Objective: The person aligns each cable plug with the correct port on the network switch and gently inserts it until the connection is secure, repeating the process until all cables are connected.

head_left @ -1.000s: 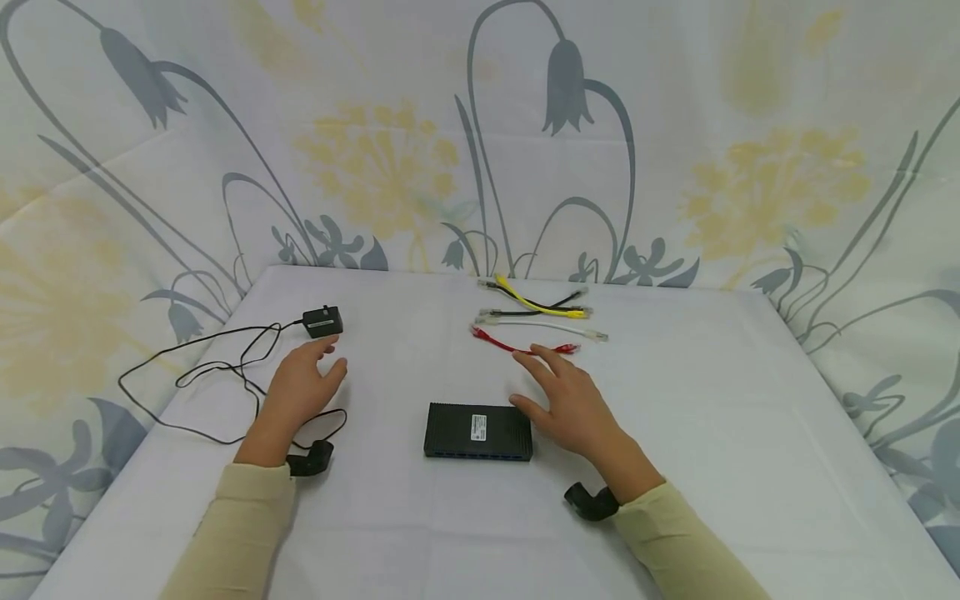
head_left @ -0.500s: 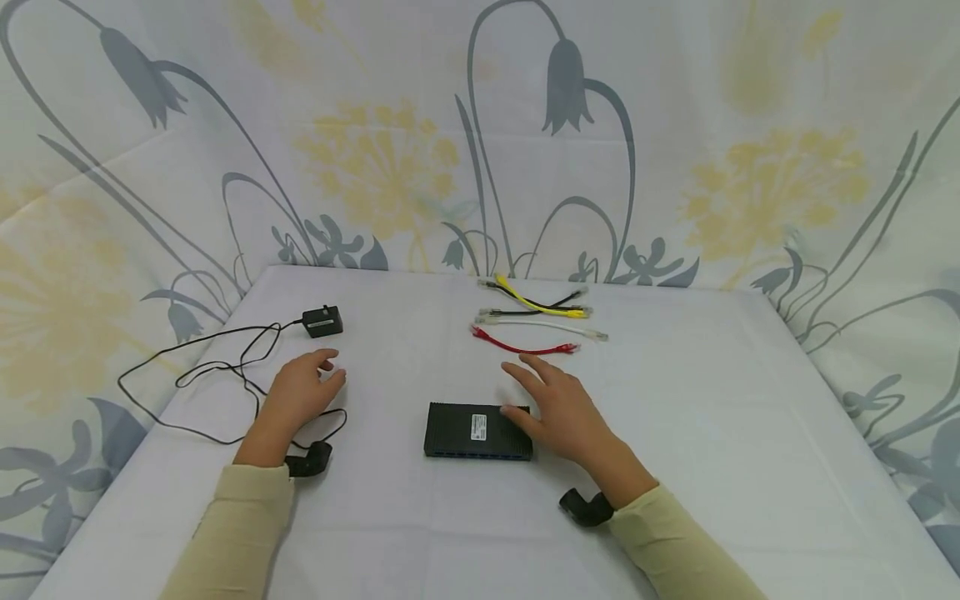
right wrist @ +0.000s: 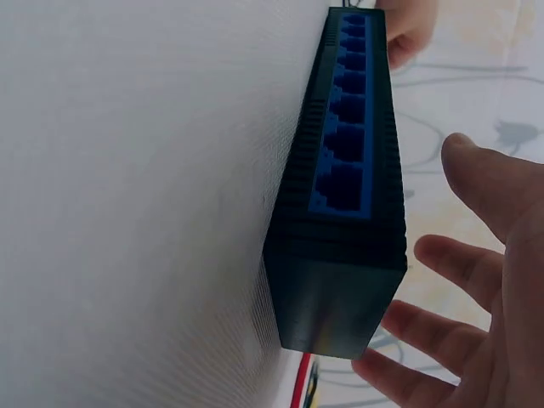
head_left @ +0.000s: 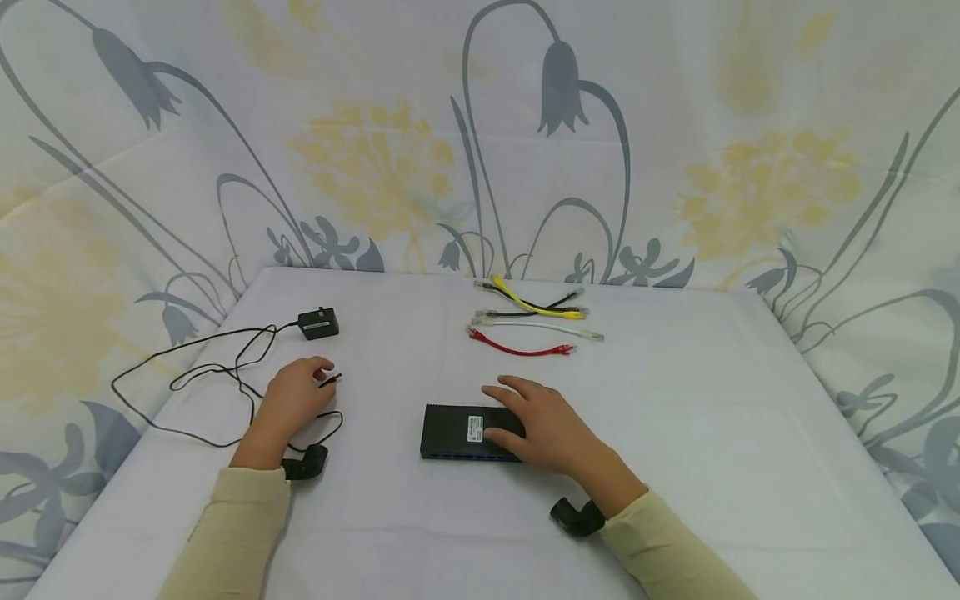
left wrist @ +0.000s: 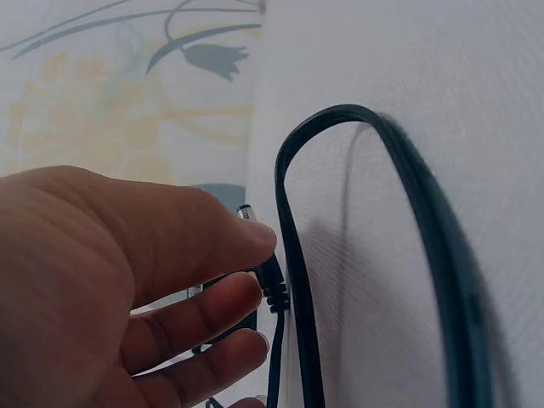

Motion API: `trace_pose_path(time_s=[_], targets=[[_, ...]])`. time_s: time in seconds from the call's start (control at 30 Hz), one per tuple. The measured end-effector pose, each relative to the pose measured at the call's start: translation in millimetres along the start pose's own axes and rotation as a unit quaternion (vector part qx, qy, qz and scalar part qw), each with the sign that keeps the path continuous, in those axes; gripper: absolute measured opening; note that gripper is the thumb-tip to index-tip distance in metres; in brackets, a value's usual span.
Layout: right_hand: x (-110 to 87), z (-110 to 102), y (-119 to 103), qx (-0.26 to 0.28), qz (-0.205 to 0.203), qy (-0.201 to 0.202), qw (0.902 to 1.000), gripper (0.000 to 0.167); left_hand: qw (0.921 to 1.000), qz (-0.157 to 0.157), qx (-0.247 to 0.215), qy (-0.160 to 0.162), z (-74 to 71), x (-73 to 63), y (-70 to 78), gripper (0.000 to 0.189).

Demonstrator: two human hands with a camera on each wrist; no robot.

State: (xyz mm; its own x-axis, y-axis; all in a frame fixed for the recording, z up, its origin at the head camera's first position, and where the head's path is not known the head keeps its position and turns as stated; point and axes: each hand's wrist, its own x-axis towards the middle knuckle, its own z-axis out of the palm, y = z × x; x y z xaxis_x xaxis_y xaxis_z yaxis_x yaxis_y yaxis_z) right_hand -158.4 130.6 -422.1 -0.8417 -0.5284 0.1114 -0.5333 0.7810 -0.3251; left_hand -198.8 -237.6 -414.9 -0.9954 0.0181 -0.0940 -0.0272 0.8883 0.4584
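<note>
In the head view my left hand (head_left: 291,404) pinches a black barrel plug (head_left: 331,380) between thumb and fingers. Its metal tip pokes out past the thumb in the left wrist view, where the plug's ribbed neck (left wrist: 276,296) hangs below. The plug is on a thin cord that loops on the table to a black power adapter (head_left: 318,323). My right hand (head_left: 551,429), fingers spread, is over the right end of a black network switch (head_left: 450,433), which lies flat. A row of blue ports (right wrist: 347,144) shows along the switch's side in the right wrist view.
Behind the switch lie short network cables: a red one (head_left: 517,347), a white one (head_left: 543,324), a yellow one (head_left: 525,303) and black ones, partly crossed. The white-covered table (head_left: 697,400) meets a floral cloth backdrop at the back.
My left hand has drawn back from the adapter and now holds the barrel plug up. The right hand has moved from near the red cable, down and left over the switch.
</note>
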Motion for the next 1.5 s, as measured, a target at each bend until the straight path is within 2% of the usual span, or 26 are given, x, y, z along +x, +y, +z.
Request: trace_pose_path(time_s=[0.43, 0.6, 0.87, 1.03, 1.3, 1.5], targets=[[-2.5, -0.7, -4.2, 0.011, -0.001, -0.021, 0.9997, 0.058, 0.9999, -0.003, 0.015, -0.003, 5.1, 1.1, -0.6, 0.03], [-2.5, 2.2, -4.8, 0.016, 0.0, -0.043, 0.999, 0.059, 0.9998, 0.003, 0.018, 0.0, 7.0, -0.5, 0.7, 0.027], [-3.2, 1.4, -7.9, 0.025, -0.014, -0.074, 0.9968, 0.07, 0.9987, 0.038, 0.023, 0.024, 8.9, -0.7, 5.8, 0.024], [-1.8, 1.6, -6.7, 0.024, -0.016, -0.088, 0.9957, 0.069, 0.9973, 0.064, 0.018, 0.03, 10.4, -0.6, 12.3, 0.023], [-0.3, 2.1, -6.5, 0.036, -0.015, -0.085, 0.9956, 0.066, 0.9963, 0.085, 0.001, 0.008, 12.6, -2.2, 22.8, 0.023], [-0.1, 6.1, -5.4, 0.046, -0.029, -0.079, 0.9954, 0.062, 0.9944, 0.106, 0.009, 0.002, 15.5, -5.2, 25.8, 0.022]])
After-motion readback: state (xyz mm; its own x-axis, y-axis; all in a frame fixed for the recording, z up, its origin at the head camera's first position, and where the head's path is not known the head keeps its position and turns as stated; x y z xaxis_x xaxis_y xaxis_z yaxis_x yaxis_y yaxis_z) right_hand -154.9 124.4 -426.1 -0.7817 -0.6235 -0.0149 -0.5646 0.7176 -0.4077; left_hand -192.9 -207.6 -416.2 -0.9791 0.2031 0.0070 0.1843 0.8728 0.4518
